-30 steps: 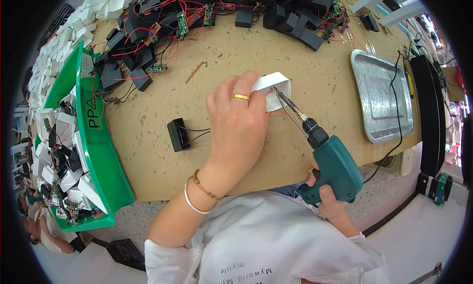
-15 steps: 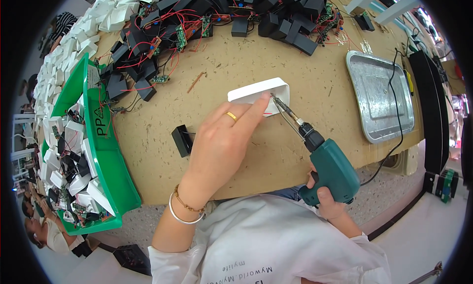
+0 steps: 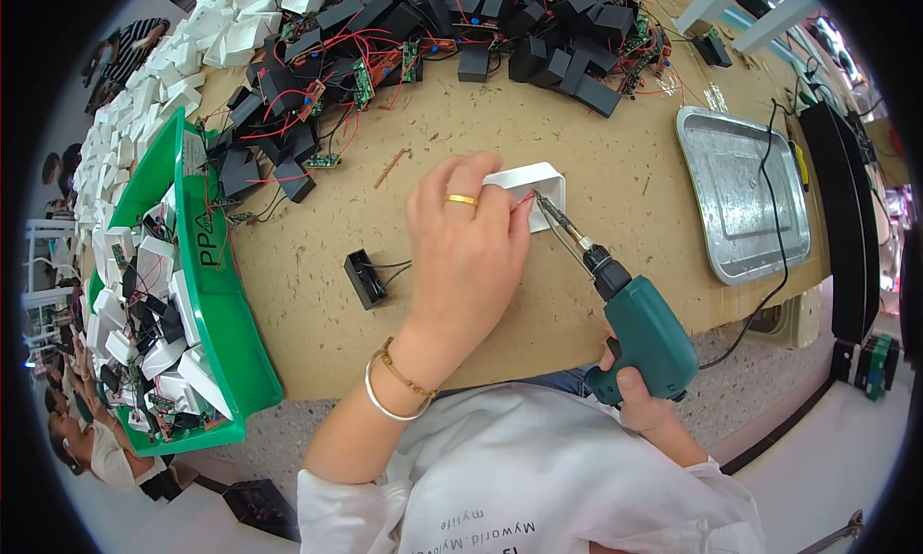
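A white plastic case [image 3: 550,180] lies on the cardboard-covered table, its open side towards me. My left hand [image 3: 466,251], wearing a ring, covers the case's left part. Its thumb and forefinger are closed at a thin red wire [image 3: 528,196] by the case's opening. My right hand [image 3: 642,400] is wrapped round the handle of a green soldering gun [image 3: 649,333]. The gun's metal tip [image 3: 553,211] reaches into the opening beside the wire; exact contact is too small to tell. Left of my wrist sits a black battery holder [image 3: 365,279] with dark leads running under my hand.
A green bin [image 3: 216,304] of white cases and circuit boards stands at left. Black boxes [image 3: 471,62] with red wires and boards pile up at the far side. White cases [image 3: 173,93] heap at far left. A metal tray [image 3: 745,194] lies right, the gun's cord [image 3: 781,227] across it.
My left hand has shifted right and away, its fingers drawn in from inside the case to its left part and the red wire. The battery holder has turned. The gun has barely moved.
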The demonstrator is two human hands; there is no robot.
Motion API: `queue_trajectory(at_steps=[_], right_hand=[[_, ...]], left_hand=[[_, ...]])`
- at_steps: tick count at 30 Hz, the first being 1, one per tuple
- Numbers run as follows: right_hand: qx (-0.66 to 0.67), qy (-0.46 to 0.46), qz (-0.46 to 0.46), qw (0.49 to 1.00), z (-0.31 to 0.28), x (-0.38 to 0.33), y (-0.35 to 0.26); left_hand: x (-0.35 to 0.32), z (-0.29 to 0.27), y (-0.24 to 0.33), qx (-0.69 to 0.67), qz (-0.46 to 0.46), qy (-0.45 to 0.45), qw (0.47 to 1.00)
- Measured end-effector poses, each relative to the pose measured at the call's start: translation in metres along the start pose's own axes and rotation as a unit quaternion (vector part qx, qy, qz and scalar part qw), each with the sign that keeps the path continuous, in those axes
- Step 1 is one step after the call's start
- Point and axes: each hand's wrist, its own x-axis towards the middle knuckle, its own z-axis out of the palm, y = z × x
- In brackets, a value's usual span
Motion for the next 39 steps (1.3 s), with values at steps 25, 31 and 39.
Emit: queue_trajectory(at_steps=[25, 31, 39], right_hand=[[0.007, 0.022, 0.002, 1.000, 0.007, 0.002, 0.000], [-0.007, 0.018, -0.010, 1.000, 0.007, 0.004, -0.001], [0.014, 0.025, 0.005, 1.000, 0.009, 0.004, -0.002]], left_hand=[[-0.007, 0.016, 0.001, 0.035, 0.016, -0.010, 0.999], [-0.008, 0.014, 0.000, 0.024, 0.017, -0.015, 0.999], [-0.008, 0.015, 0.000, 0.026, 0.014, -0.016, 0.999]])
